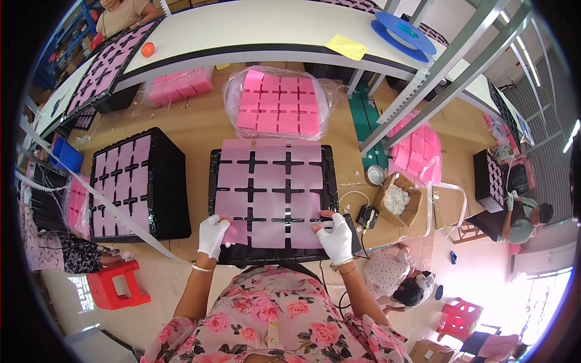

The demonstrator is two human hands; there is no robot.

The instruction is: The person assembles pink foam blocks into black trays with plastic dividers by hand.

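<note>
In front of me lies a black tray (212, 202), its raised cross-shaped dividers showing through the slots of a pale pink slotted sheet (270, 209). The sheet reaches past the tray's far edge. My left hand (213, 237), in a white glove with bare fingertips, pinches the sheet's near left corner, where a brighter pink flap curls up. My right hand (336, 239), gloved the same way, has its thumb and fingers closed at the sheet's near right edge. Beyond the tray sits a stack of bright pink slotted sheets (278, 103) in an opened clear plastic bag.
A tall stack of black trays (169, 187) stands at left. To the right are a cardboard box of white bits (396, 199), a tape roll (375, 175), a black adapter (367, 216) and more pink sheets (417, 151). A shelf (266, 27) spans the back. Other people sit nearby.
</note>
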